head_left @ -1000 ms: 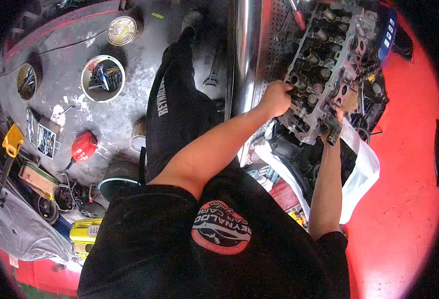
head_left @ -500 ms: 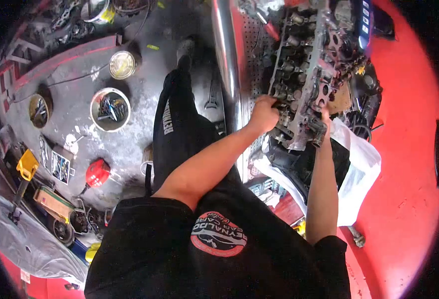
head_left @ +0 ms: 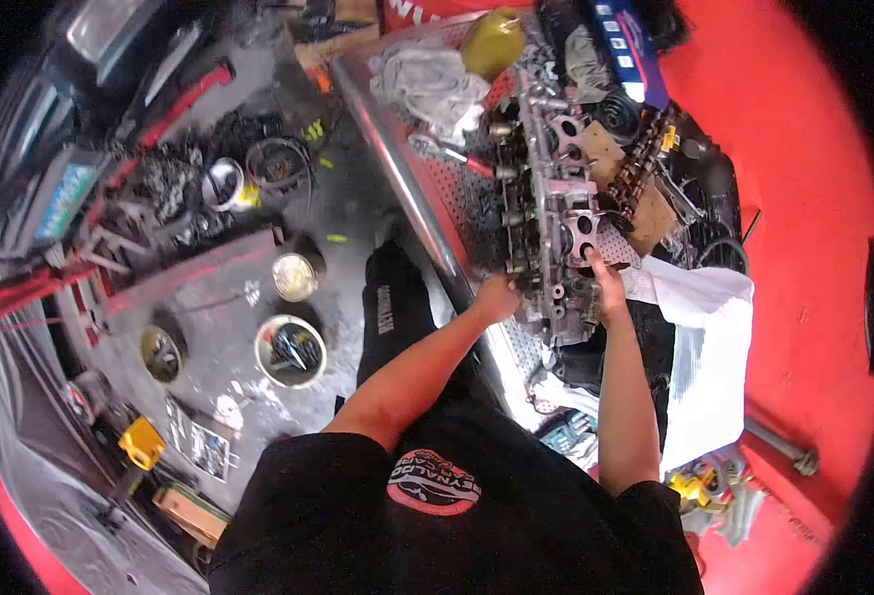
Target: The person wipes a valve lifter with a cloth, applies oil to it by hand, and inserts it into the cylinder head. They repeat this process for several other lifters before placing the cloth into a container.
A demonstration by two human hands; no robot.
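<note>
An auto repair workshop, shown by the engine cylinder head [head_left: 554, 213], greasy parts [head_left: 640, 178] and buckets of tools [head_left: 291, 349].

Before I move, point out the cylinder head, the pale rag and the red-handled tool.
Cylinder head [head_left: 548, 213], head view: middle of its metal body.
Pale rag [head_left: 424, 84], head view: middle of the crumpled cloth.
Red-handled tool [head_left: 477, 167], head view: its red handle.

My shirt [head_left: 556, 516]: black, short-sleeved; rounded chest badge [head_left: 434, 483] in pinkish red, black and white, "CAR CARE" legible
My trousers [head_left: 407, 322]: black, pale lettering [head_left: 384, 309] running down one leg
Forearms [head_left: 627, 416] bare
</note>
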